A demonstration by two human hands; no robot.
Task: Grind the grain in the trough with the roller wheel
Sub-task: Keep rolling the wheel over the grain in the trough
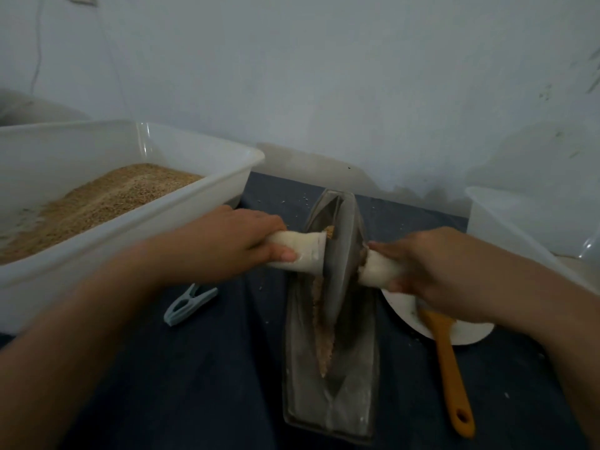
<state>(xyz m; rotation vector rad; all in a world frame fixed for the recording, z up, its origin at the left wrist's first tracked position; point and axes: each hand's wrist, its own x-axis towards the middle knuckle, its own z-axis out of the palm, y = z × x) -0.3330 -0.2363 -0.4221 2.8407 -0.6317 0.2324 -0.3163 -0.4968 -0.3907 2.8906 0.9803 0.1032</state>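
A grey metal trough (354,384) lies lengthwise on the dark cloth in front of me, with a strip of brown ground grain (324,339) in its groove. The grey roller wheel (344,251) stands on edge in the far half of the trough. A pale handle sticks out on each side of the wheel. My left hand (227,245) grips the left handle (298,251). My right hand (435,271) grips the right handle (380,271).
A large white tub (168,222) holding brown grain stands at the left. A pale clothes peg (188,303) lies beside it. At the right are a white plate (467,332), an orange-handled brush (451,368) and another white tub (506,235). A wall is close behind.
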